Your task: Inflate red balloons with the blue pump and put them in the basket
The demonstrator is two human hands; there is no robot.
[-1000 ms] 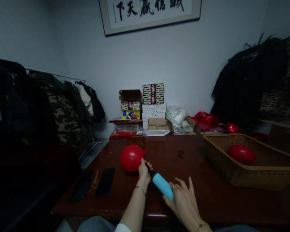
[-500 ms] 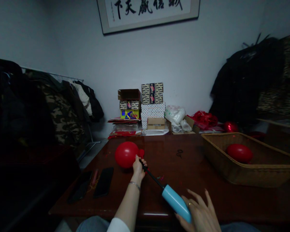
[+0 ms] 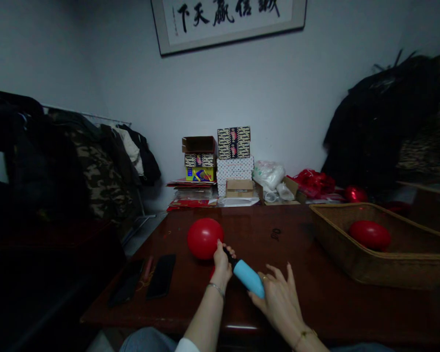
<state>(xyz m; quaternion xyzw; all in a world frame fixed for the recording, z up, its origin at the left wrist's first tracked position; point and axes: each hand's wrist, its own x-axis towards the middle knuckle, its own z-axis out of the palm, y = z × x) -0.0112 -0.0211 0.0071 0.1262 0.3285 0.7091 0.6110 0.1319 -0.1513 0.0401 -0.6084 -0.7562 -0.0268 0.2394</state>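
A round, inflated red balloon [image 3: 205, 238] is over the table, its neck end at my left hand [image 3: 223, 258]. That hand is closed around the black front end of a light-blue hand balloon pump [image 3: 248, 277], pinching the balloon's neck there; the exact join is hidden by the fingers. My right hand [image 3: 280, 296] is at the pump's rear end, thumb below and palm against it, with some fingers stretched out. The barrel sits close to my left hand, so little of the black rod shows. Some red material peeks out below my left wrist.
A wicker basket [image 3: 388, 266] at the right holds another red balloon [image 3: 370, 234]. Two dark phones, one of them this phone [image 3: 162, 276], lie left on the brown table [image 3: 297, 254]. Stacked boxes [image 3: 234, 168] and a plastic bag [image 3: 268, 175] stand along the back. Black loops [image 3: 275, 233] lie mid-table.
My right hand has pushed the blue barrel forward and left toward my left hand, covering the long black rod. The balloon and left hand appear slightly farther right, the view having shifted too.
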